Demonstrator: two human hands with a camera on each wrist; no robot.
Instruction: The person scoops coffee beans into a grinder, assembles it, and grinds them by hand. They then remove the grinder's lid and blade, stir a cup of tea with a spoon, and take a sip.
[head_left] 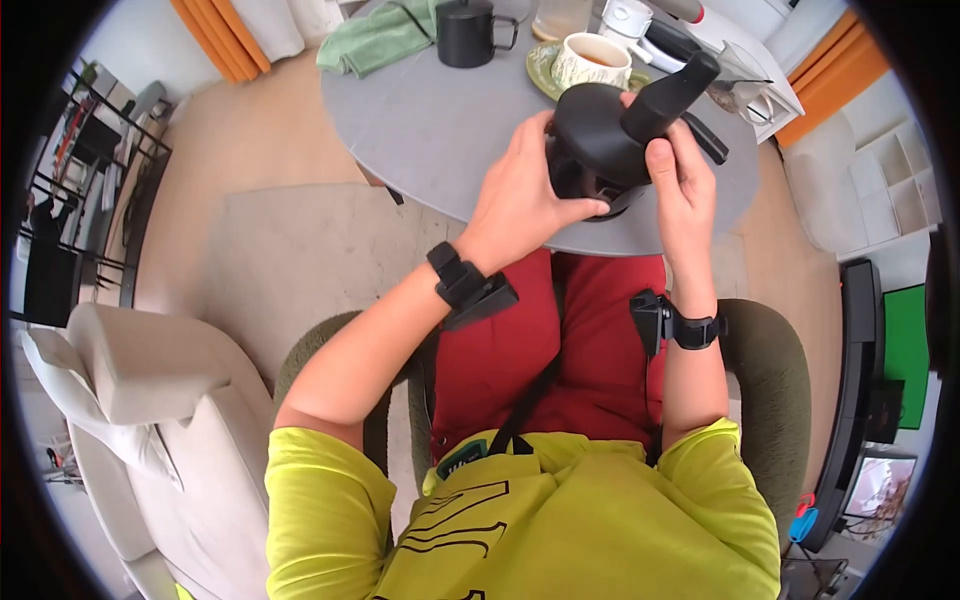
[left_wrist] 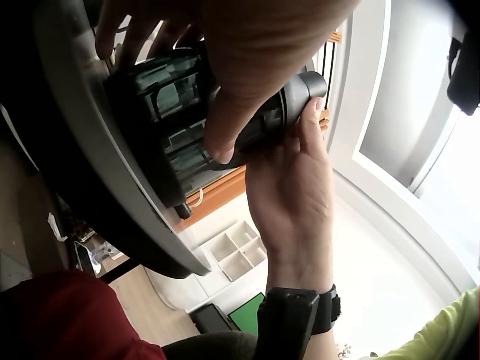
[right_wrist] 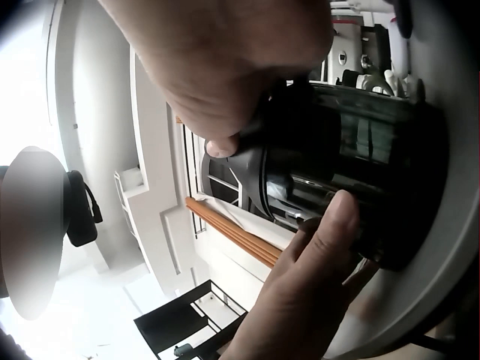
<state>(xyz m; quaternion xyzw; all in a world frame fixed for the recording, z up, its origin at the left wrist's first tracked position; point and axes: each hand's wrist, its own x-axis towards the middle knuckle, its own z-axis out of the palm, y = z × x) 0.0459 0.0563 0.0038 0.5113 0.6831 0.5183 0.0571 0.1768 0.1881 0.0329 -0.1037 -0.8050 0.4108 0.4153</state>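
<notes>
A black lidded pot (head_left: 600,130) with dark glass walls stands near the front edge of the grey table (head_left: 400,130). From its round lid a thick black knob sticks up, and a black side handle (head_left: 708,138) points right. My left hand (head_left: 520,195) grips the pot's side low down, thumb across the front, as the left wrist view shows on the glass (left_wrist: 176,94). My right hand (head_left: 685,185) holds the pot at its right, thumb at the lid's edge beside the knob. Its other fingers are partly hidden behind the pot.
Behind the pot stands a patterned cup (head_left: 592,62) of brown drink on a green saucer (head_left: 543,68). A black mug (head_left: 466,35) stands beside a green cloth (head_left: 375,40) at the back left. A glass jug (head_left: 740,85) stands at the right.
</notes>
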